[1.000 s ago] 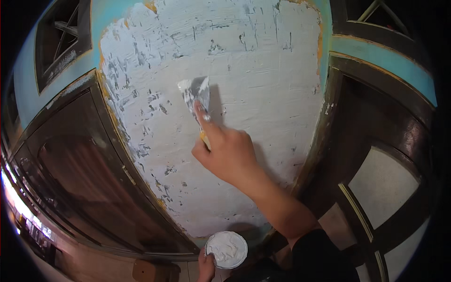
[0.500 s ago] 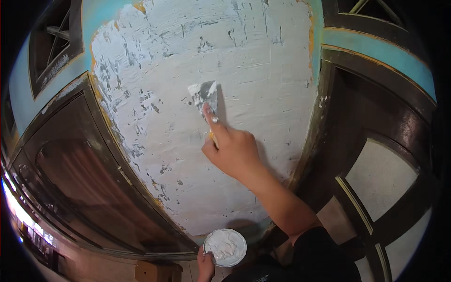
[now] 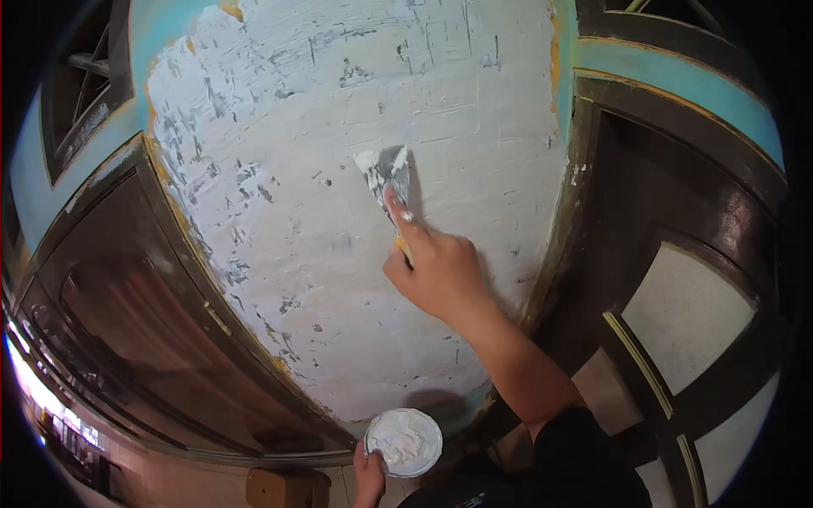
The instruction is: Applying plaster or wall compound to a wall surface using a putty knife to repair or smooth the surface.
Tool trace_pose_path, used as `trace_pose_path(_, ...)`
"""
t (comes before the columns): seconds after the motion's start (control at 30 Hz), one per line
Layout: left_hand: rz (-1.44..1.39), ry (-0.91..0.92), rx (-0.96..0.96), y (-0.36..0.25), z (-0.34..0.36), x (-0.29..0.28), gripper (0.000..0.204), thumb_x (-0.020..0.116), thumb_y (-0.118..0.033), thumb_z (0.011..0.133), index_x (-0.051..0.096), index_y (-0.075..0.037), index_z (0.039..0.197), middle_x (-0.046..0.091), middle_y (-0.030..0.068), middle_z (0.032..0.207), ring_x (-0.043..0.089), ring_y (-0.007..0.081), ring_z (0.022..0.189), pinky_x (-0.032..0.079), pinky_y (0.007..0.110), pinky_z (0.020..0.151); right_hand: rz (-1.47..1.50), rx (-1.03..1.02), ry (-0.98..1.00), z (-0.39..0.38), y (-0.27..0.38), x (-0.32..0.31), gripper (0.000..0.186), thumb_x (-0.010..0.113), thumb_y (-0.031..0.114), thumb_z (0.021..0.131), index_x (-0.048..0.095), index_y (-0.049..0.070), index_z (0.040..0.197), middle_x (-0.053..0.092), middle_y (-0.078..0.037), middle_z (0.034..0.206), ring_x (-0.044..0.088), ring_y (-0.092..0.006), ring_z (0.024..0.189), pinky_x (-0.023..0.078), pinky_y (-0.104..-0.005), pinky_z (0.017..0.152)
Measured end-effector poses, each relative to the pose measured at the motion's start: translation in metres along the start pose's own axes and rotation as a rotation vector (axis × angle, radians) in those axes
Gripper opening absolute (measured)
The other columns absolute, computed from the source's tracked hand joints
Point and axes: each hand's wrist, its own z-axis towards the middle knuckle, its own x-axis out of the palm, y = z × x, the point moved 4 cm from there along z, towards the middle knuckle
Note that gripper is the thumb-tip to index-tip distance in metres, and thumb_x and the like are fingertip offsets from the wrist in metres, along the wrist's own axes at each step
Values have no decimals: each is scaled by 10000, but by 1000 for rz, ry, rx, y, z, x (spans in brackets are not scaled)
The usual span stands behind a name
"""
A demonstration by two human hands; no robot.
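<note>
My right hand point(image 3: 439, 267) grips a putty knife point(image 3: 388, 173) by its yellow handle, the index finger stretched along the blade. White paste clings to the metal, and its wide edge lies against the wall point(image 3: 356, 262), which is coated in rough white filler with grey patches showing through. Low down, my left hand point(image 3: 369, 476) holds a round tub point(image 3: 405, 442) of white paste by its rim, thumb at the near left side. The tub's underside and the fingers beneath it are hidden.
A dark wooden door point(image 3: 135, 322) with a hinge flanks the wall on the left. To the right stands another dark door point(image 3: 627, 212) with pale panels. On the tiled floor is a brown stool point(image 3: 288, 488). Turquoise paint point(image 3: 677, 85) borders the filler.
My right hand and the putty knife have shifted a little to the right across the wall. The view has also turned slightly. My left hand still holds the tub.
</note>
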Motion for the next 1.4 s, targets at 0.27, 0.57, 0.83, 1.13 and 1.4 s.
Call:
trace_pose_path(0.27, 80, -102, -79, 6, -4, -1, 437, 434, -55, 844, 460, 36, 1271, 583, 117, 1121, 538, 200, 1013, 421, 301, 885, -43, 127, 196, -165, -40, 63, 651, 556, 157, 785, 388, 125, 1414, 552, -115, 659, 563, -311, 529, 489, -427, 502)
trace_pose_path(0.57, 36, 85, -41, 1, 12, 22, 450, 394, 3, 792, 488, 42, 1230, 577, 121, 1137, 539, 188, 1037, 405, 288, 919, -82, 110, -55, -43, -63, -22, 611, 554, 113, 807, 410, 155, 1400, 572, -130, 763, 582, -323, 629, 490, -435, 578)
trace_pose_path(0.83, 2, 68, -51, 17, 18, 10, 462, 395, 8, 788, 474, 49, 1241, 571, 137, 1159, 544, 209, 1045, 407, 307, 937, -86, 334, 307, -237, -94, 50, 595, 564, 130, 796, 433, 130, 1376, 592, -157, 779, 599, -350, 672, 508, -443, 610)
trace_pose_path(1.13, 53, 90, -106, 5, 17, 24, 450, 403, 5, 815, 450, 48, 1260, 557, 137, 1178, 536, 210, 1059, 407, 302, 936, -170, 101, -104, -115, -121, -46, 553, 562, 75, 807, 453, 19, 1346, 602, -178, 821, 565, -343, 651, 483, -408, 649)
trace_pose_path(1.4, 29, -11, -144, 12, 12, 31, 476, 430, -55, 842, 429, 45, 1307, 564, 145, 1181, 540, 222, 1044, 425, 316, 902, -171, 221, -46, -166, -166, -20, 546, 545, 62, 813, 456, 45, 1352, 613, -232, 863, 602, -360, 711, 492, -411, 656)
